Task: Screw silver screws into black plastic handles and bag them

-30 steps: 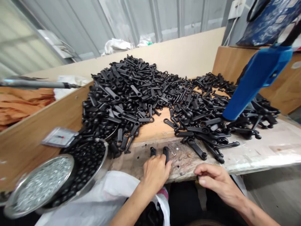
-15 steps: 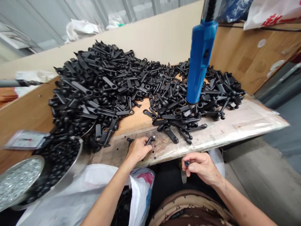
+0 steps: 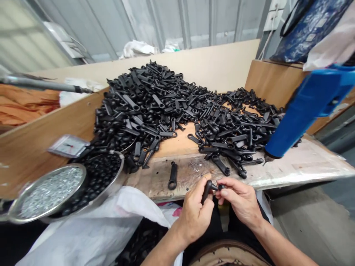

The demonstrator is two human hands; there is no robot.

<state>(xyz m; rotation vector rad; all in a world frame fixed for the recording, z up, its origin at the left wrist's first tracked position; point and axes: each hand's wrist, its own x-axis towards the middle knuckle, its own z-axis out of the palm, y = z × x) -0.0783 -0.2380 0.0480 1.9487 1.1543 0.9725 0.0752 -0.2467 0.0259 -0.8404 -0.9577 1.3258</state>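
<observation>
Between the fingers of my left hand point(image 3: 194, 214) is a black crank handle point(image 3: 206, 191), its thin stem pointing right. My right hand point(image 3: 241, 202) pinches a small black knob point(image 3: 221, 187) with a hollow end. The knob is at the stem's tip; whether the stem has entered it, I cannot tell. Both hands are close together in front of the bench edge. A loose crank handle point(image 3: 172, 176) lies on the worn board to the left. Behind it rises a big pile of crank handles point(image 3: 155, 101).
A blue electric screwdriver point(image 3: 305, 111) hangs tilted at the right, tip near the board. On the left, a metal bowl point(image 3: 84, 177) of small shiny parts sits over a basin point(image 3: 122, 166) of black knobs. A white sack point(image 3: 111, 218) is below the bench edge.
My left hand has brought the crank handle off the board, right and nearer me, to the knob in my right hand. The view has turned; the screwdriver now appears farther right and more tilted.
</observation>
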